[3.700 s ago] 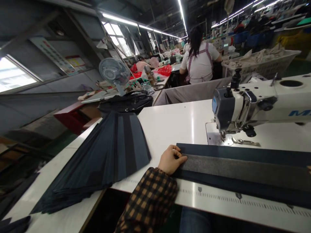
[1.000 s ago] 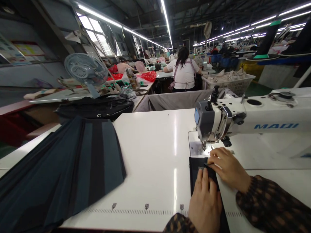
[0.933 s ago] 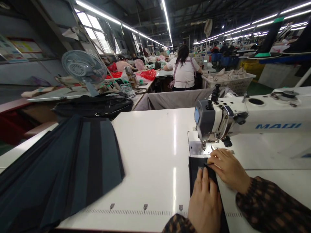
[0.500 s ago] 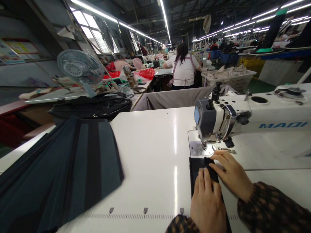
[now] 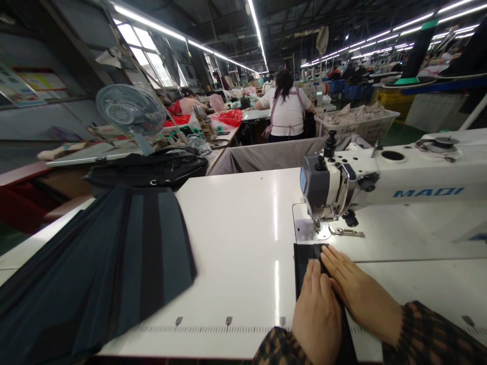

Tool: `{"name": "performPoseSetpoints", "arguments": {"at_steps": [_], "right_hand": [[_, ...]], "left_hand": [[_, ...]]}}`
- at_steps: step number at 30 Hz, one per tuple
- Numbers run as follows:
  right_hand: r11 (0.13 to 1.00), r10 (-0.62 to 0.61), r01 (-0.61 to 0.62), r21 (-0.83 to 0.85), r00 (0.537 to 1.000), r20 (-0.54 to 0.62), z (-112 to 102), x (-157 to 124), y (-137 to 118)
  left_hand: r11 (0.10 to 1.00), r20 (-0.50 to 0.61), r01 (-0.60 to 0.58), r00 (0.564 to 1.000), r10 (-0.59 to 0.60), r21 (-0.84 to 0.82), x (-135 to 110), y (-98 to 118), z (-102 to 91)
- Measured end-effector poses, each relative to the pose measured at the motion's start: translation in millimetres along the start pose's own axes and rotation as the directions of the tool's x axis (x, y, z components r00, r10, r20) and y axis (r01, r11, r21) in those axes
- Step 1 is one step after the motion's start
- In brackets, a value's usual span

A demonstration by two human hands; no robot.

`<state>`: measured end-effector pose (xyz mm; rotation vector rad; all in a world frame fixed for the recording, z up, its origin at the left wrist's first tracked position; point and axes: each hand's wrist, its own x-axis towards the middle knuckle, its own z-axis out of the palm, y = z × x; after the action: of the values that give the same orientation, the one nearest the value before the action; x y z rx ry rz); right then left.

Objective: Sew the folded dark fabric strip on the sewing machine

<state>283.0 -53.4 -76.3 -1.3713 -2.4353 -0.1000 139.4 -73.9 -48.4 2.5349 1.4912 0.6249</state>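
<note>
A dark strip of fabric (image 5: 302,257) lies lengthwise on the white sewing table (image 5: 228,243), its far end just short of the needle plate (image 5: 302,230). My left hand (image 5: 317,314) rests on the strip with fingers stretched forward, pressing it down. Alongside it, my right hand (image 5: 357,289) lies flat, fingertips on the strip's right edge near the far end. The two hands touch. Under the left palm part of the strip is hidden. Above the plate stands the sewing machine (image 5: 331,187), its presser foot area apart from the fabric.
Large dark fabric panels (image 5: 125,263) cover the table's left side. A black bag (image 5: 148,170) and a fan (image 5: 131,111) are beyond them. A small metal attachment (image 5: 346,232) sits right of the needle plate. A co-worker (image 5: 287,109) sits ahead, back turned, beside a white basket (image 5: 357,121).
My right hand has flattened against the strip, its fingers now together and closer to my left hand. The left hand stays on the fabric. The view has shifted slightly.
</note>
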Motion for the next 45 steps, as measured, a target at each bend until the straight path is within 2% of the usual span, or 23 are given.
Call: {"name": "performPoseSetpoints", "arguments": {"at_steps": [2,4,6,10,14,17,20,24,27,29,31,34,36,40,45], "right_hand": [[1.0,-0.004,0.004,-0.004,1.0,-0.021,-1,1,0],[1.0,-0.012,0.012,-0.002,0.999,-0.045,-1,1,0],[1.0,-0.016,0.016,-0.001,0.998,-0.065,-2,2,-1],[1.0,0.017,-0.016,0.009,0.996,-0.091,-4,3,-4],[0.999,0.033,-0.034,-0.009,0.996,-0.079,-5,5,-5],[1.0,0.022,-0.023,-0.011,0.997,-0.069,-4,6,-5],[1.0,0.027,-0.026,0.005,0.996,-0.087,-3,6,-5],[1.0,0.013,-0.015,-0.023,0.997,-0.071,-1,6,-4],[0.999,0.021,-0.022,-0.035,0.999,-0.05,-1,6,-4],[0.999,0.028,-0.03,-0.039,0.999,-0.039,-2,6,-4],[0.999,0.026,-0.028,-0.039,0.999,-0.038,-3,6,-4],[1.0,0.018,-0.019,-0.023,0.998,-0.058,-6,5,-4],[0.999,0.01,-0.013,-0.029,0.997,-0.072,-6,4,-5],[0.994,-0.017,0.011,-0.111,0.998,-0.056,-6,3,-5],[0.988,-0.024,0.016,-0.153,0.998,-0.053,-6,10,2]], "left_hand": [[0.993,-0.035,0.111,0.993,-0.113,-0.044,-4,-6,-9.3],[0.962,-0.087,0.27,0.958,-0.273,-0.052,-7,-12,-19.0],[0.933,-0.062,0.359,0.931,-0.361,-0.036,-7,-13,-25.0],[0.941,0.14,0.317,0.933,-0.332,0.12,5,0,-19.1],[0.93,0.207,0.233,0.932,-0.297,0.285,17,12,-8.5],[0.947,0.288,0.196,0.92,-0.267,0.253,24,10,-11.1],[0.963,0.354,0.219,0.898,-0.261,0.155,30,6,-18.8],[0.972,0.345,0.236,0.912,-0.222,0.003,37,-2,-24.9],[0.969,0.304,0.212,0.938,-0.167,-0.124,40,-10,-25.6],[0.971,0.305,0.185,0.943,-0.133,-0.151,40,-11,-25.6],[0.98,0.355,0.183,0.924,-0.144,-0.077,41,-8,-25.5],[0.962,0.42,0.228,0.866,-0.27,0.149,41,6,-24.9],[0.94,0.416,0.247,0.848,-0.328,0.237,42,15,-24.3],[0.934,0.427,0.247,0.838,-0.34,0.258,46,21,-23.8],[0.936,0.459,0.261,0.819,-0.344,0.236,61,16,-22.5]]}}
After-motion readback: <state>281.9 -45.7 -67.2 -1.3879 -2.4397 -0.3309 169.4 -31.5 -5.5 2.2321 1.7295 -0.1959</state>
